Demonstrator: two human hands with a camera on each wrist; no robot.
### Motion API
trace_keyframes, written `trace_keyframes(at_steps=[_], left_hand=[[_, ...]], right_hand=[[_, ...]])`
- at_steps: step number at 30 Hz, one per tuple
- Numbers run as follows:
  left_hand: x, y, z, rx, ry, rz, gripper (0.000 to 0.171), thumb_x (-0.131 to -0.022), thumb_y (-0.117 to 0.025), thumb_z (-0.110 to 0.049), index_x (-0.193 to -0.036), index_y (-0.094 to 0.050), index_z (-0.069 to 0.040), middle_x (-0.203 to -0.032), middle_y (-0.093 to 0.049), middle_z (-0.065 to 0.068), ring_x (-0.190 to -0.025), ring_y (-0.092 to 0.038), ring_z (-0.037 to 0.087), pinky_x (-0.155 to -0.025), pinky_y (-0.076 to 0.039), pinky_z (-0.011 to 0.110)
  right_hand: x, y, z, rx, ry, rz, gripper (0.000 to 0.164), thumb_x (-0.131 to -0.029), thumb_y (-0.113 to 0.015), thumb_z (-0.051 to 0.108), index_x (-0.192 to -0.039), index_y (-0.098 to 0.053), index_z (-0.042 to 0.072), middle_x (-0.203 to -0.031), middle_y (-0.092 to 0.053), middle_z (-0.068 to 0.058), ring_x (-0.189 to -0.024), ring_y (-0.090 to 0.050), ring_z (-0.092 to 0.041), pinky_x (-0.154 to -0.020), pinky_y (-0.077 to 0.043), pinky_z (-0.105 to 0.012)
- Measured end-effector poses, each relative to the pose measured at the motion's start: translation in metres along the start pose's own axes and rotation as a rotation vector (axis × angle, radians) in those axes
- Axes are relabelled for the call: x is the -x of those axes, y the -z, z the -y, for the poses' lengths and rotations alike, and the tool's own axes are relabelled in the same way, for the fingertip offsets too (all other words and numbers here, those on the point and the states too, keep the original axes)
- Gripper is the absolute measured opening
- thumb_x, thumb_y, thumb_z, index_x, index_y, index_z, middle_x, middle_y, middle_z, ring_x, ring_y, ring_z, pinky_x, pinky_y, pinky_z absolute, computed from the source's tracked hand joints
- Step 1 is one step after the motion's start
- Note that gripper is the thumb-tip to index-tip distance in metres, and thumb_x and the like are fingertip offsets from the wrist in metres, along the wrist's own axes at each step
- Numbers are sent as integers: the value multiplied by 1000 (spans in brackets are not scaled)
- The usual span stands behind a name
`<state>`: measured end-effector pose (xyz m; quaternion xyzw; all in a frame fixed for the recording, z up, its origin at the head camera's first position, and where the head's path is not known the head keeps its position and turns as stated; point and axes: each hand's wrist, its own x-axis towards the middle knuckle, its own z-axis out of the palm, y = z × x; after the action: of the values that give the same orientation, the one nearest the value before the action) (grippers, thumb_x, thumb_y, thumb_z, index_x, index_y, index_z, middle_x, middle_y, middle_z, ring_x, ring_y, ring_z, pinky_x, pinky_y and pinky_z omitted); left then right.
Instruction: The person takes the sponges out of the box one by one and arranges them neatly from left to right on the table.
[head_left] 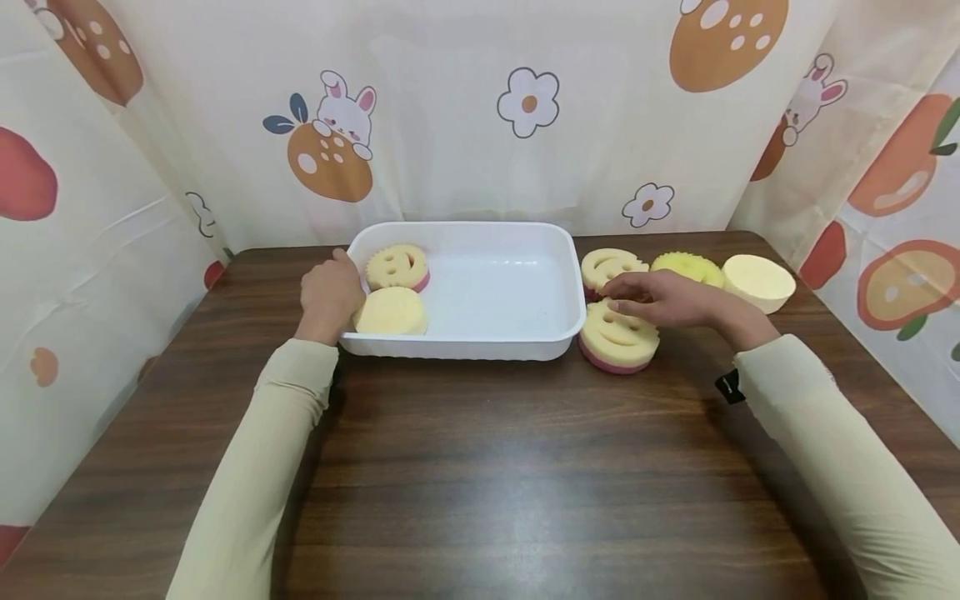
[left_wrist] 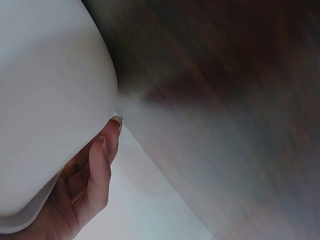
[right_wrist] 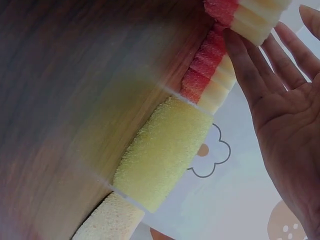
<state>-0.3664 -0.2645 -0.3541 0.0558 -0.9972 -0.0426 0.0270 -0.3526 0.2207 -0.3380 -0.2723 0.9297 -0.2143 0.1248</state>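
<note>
My left hand [head_left: 328,293] grips the left side of a white plastic tray [head_left: 461,350]; in the left wrist view, fingers [left_wrist: 100,172] bend against its outer wall under the rim. Inside, along the left end, lie a cream-and-pink smiley sponge [head_left: 397,267] and a plain pale yellow sponge [head_left: 392,312]. My right hand [head_left: 667,298] is over two smiley sponges beside the tray's right wall. Its fingers are fairly straight, the fingertips at the far edge of the front smiley sponge [head_left: 619,337], close to the back smiley sponge [head_left: 611,267].
Right of these, in a row at the back, are a bright yellow scalloped sponge [head_left: 688,267] and a round cream sponge [head_left: 759,282]. Printed curtains [head_left: 450,125] hang behind and at both sides of the dark wooden table [head_left: 510,467]. A small black item [head_left: 729,387] shows by the right cuff.
</note>
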Motion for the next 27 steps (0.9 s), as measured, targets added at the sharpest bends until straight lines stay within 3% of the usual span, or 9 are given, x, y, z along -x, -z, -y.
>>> trace_keyframes(at_steps=[14, 27], left_hand=[[0, 1, 1, 5, 3, 21, 43, -95, -43, -16, -126, -39, 14, -103, -64, 33, -93, -67, 46, -77, -54, 53], [-3, -1, 3, 31, 6, 7, 51, -94, -43, -19, -133, -37, 14, -107, -63, 34, -95, -66, 48, -78, -53, 55]], right_hand=[[-2, 10, 10, 73, 33, -45, 29, -99, -61, 27, -124, -65, 13, -119, -71, -4, -108, -68, -25, -93, -55, -47], [-7, 18, 17, 84, 28, -82, 28, -99, -61, 32, -121, -66, 15, -107, -73, 2, -101, -67, -16, -91, -55, -41]])
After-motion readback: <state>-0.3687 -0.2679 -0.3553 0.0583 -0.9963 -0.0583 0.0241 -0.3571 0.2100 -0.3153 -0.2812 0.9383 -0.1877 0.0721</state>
